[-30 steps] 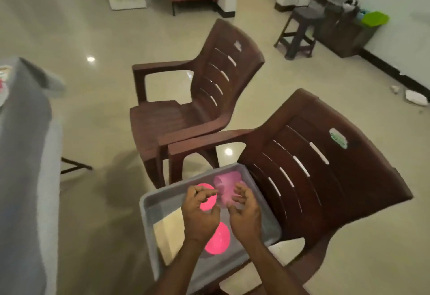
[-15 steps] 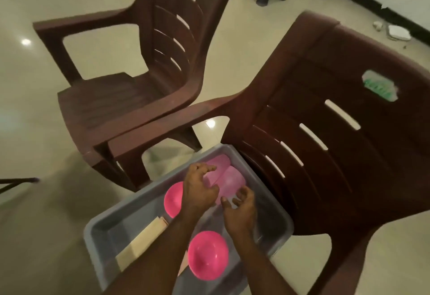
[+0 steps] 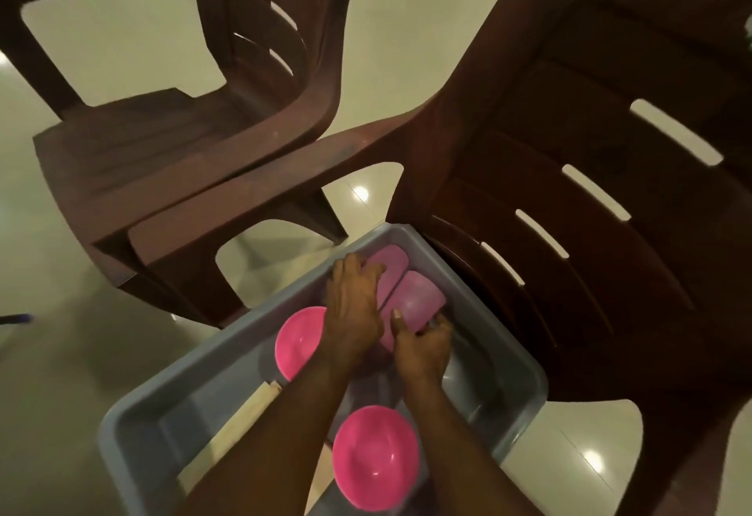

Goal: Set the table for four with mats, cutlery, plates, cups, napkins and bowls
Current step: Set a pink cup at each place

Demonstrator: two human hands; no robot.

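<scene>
Both my hands in tub (image 3: 134, 426), frame centre. Right hand (image 3: 423, 348) pinches right cup (image 3: 419, 299); left hand (image 3: 354, 304) lies loose over left cup (image 3: 390, 267). Cups' long axes run toward upper right.

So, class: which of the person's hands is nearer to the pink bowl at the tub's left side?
Left. The left hand lies right beside that pink bowl, its wrist overlapping the rim; the right hand sits farther right, beyond the left hand.

Open from above into grey tub (image 3: 134, 430); chair back (image 3: 569, 206) crowds far-right side, armrest (image 3: 260, 185) crosses w/ far-left corner.
</scene>
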